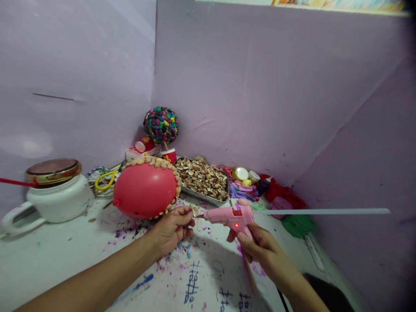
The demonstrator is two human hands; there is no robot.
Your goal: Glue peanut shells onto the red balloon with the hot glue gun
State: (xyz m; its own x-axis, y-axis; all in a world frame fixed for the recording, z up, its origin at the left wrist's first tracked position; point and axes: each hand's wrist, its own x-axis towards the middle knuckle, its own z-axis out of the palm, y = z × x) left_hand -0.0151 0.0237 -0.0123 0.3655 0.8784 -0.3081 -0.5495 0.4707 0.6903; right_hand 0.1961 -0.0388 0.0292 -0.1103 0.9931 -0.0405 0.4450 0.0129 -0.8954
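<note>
Pinched nearly closed, our left hand [173, 227] holds a small pale shell piece [195, 209] at the nozzle [201, 216] of the pink plastic glue gun [224, 214] our right hand [260, 248] wraps, presumably for precise gluing. From our left hand, the oval red rubber balloon [144, 190] lies at 11 o'clock, the shell-filled metal tray [210, 200] at 1.

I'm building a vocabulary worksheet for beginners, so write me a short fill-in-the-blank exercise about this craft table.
1. The right hand grips a pink ____ loaded with a long glue stick.
2. The left hand shows between the nozzle and the ____ balloon.
3. The metal tray holds a heap of ____.

Missing words: glue gun; red; shells.
</note>
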